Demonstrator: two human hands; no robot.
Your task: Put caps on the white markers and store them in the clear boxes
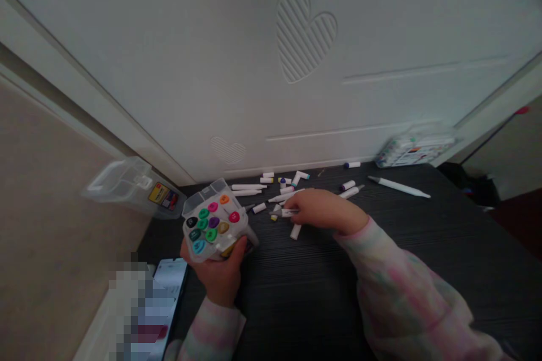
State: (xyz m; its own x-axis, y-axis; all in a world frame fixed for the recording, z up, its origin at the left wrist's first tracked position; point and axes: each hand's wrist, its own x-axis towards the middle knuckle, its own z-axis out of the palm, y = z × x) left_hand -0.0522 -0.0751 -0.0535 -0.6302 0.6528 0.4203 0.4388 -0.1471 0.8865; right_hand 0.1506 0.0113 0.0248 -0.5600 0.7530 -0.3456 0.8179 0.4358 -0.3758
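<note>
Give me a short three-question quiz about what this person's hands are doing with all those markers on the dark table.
1. True or false: the left hand holds a clear marker case with coloured caps showing.
2. What does the right hand rest on?
A. the phone
B. a white marker among the loose ones
C. the clear lid
3. Fill in: the clear lid lies to the ___ of the case.

Key
1. True.
2. B: its fingers are on a white marker among the loose markers on the dark table; the phone lies near the left hand.
3. Left, apart from it.
</note>
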